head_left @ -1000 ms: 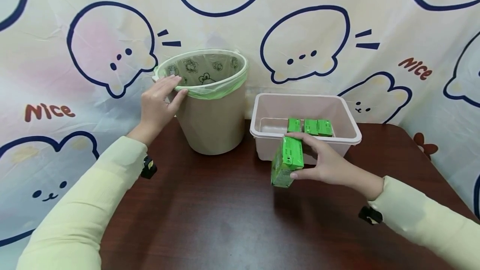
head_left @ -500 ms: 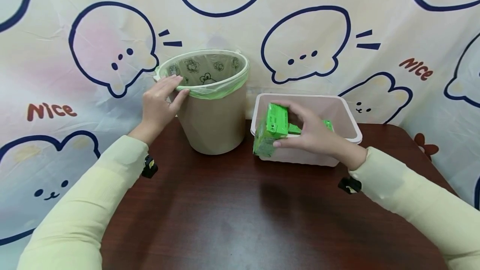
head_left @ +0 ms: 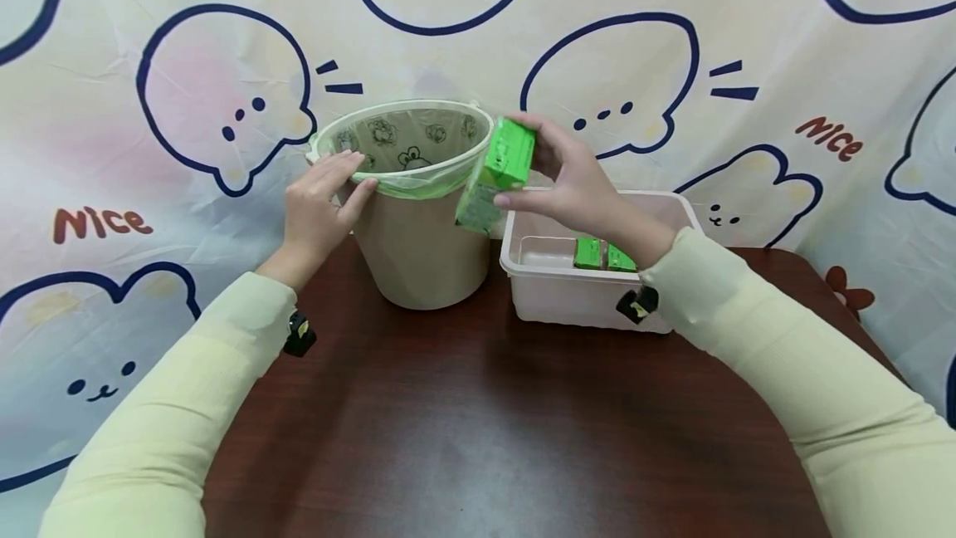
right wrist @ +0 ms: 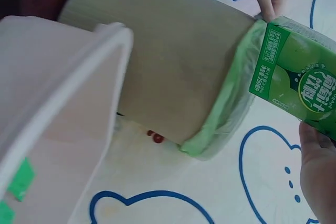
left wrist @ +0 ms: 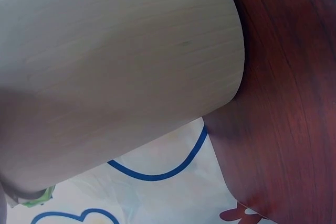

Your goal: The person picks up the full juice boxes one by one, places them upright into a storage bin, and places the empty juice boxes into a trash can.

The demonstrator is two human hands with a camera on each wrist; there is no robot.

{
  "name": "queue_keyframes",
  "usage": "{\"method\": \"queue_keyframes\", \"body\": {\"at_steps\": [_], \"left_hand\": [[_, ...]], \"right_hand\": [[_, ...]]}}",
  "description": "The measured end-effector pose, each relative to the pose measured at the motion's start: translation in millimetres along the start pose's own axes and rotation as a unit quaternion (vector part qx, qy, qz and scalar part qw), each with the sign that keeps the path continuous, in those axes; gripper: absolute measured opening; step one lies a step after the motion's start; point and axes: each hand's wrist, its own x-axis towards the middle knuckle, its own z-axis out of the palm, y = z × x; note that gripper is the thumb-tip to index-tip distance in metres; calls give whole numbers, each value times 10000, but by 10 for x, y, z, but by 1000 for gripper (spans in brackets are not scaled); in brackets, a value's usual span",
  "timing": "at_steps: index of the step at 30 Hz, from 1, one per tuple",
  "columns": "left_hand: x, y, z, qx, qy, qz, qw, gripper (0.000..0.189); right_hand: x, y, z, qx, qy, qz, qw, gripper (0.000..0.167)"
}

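Note:
A green juice carton (head_left: 496, 164) is in my right hand (head_left: 578, 181), thumb on one side and fingers on the other. It is tilted, in the air beside the right rim of a beige trash can (head_left: 421, 256). In the right wrist view the carton (right wrist: 299, 72) shows a printed label and overlaps the can's rim. My left hand (head_left: 317, 202) holds the can's left rim, fingertips over the edge and thumb on the outside. A patterned liner bag (head_left: 433, 185) is folded over that rim. In the left wrist view the can's side (left wrist: 121, 66) fills much of the picture.
A pale pink plastic bin (head_left: 568, 301) stands right of the can, under my right forearm. Several green cartons (head_left: 587, 253) show inside it, partly hidden by the arm. Both containers stand on a dark wooden table (head_left: 448, 422), against a printed cloth (head_left: 463, 65).
My right hand has carried the carton up and left, from in front of the pink bin to the trash can's right rim. My left hand has stayed at the rim.

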Motion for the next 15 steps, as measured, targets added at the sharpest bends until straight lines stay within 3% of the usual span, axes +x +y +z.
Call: {"method": "queue_keyframes", "body": {"at_steps": [7,15], "left_hand": [[-4,3,-18,-7,-31,1,10000,35],[-1,2,-20,-71,-17,-36,10000,34]], "right_hand": [[355,-68,69,260,213,-169,9993,77],[623,-265,213,353,529,-1,9980,74]]}}
